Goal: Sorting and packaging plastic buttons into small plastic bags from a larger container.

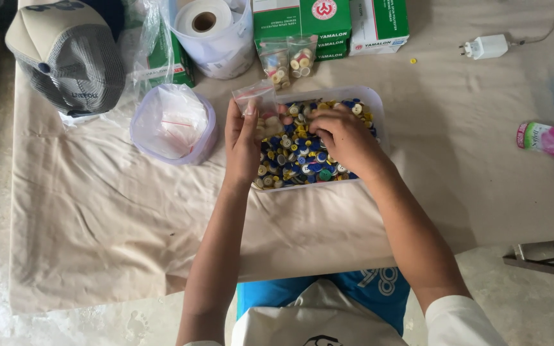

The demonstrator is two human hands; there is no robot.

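Left hand pinches a small clear zip bag upright, long axis vertical, red-striped mouth up, above the near-left corner of the button tray. Right hand lies over the heap of blue, yellow and white buttons, fingers curled; whether they pinch one, cannot tell. Round tub of empty bags crowds the left; bare cloth opens to the right.

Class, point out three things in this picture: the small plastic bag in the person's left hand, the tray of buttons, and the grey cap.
small plastic bag [255,97], head view, on its clear upper part.
tray of buttons [376,102], head view, on its far right rim.
grey cap [65,54], head view, on its crown.
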